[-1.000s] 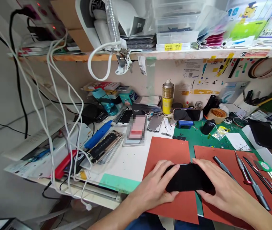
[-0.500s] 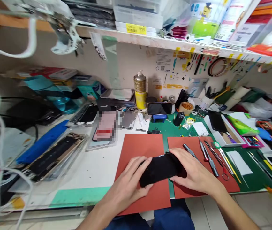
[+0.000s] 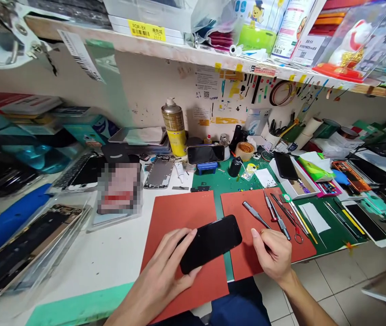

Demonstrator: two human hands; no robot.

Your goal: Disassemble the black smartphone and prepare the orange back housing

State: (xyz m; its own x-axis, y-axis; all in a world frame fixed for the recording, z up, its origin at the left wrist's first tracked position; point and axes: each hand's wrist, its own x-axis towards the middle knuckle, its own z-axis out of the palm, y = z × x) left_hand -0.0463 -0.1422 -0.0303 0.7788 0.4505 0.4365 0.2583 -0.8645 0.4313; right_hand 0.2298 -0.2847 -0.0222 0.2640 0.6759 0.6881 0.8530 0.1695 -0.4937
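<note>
A smartphone (image 3: 213,242) with a dark screen is in my left hand (image 3: 167,267), gripped at its left end between the thumb and fingers. It is tilted, its right end higher, above the left red mat (image 3: 155,217). Apart from the phone, my right hand (image 3: 274,256) is curled into a loose fist with the thumb up over the right red mat (image 3: 247,265). No object shows in it. Just beyond that hand lie a grey screwdriver (image 3: 256,215), a second screwdriver (image 3: 282,224) and red-handled tweezers (image 3: 290,217).
At the left, opened phone parts (image 3: 33,244) rest in a clear tray. A yellow spray can (image 3: 176,131) and a phone on a blue stand (image 3: 206,155) are at the back. A white box (image 3: 306,188) stands at the right, and a loaded shelf (image 3: 179,54) overhangs the bench.
My right hand has let go of the phone's right end, moved to the right and curled up. My left hand keeps hold of the phone. The view has turned to the right.
</note>
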